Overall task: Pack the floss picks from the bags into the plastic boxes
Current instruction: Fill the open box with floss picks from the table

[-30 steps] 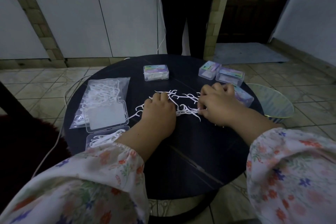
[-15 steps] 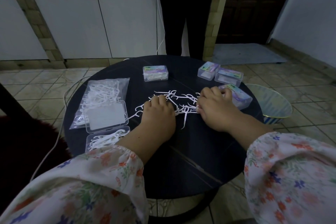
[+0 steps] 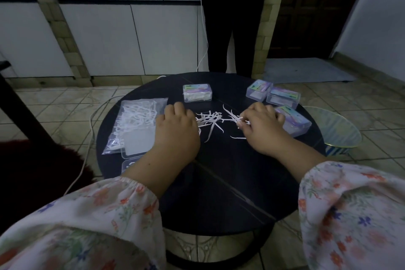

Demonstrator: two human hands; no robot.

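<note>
Sorting loose floss picks at the tabletop centre. Right hand pinches a few picks at its fingertips; left hand lies palm-down, fingers curled, grip not discernible. Pile sits between both hands, touching the left, most picks' long axes running roughly near-to-far. Open box at left edge, overlapping the bag: left hand is nearer it. Closed boxes along far-right edge.

L hand palm-down on tabletop, fingers curled, at left edge of floss picks. R hand right of pile, fingers pinching a few picks. Both forearms extended fwd.
</note>
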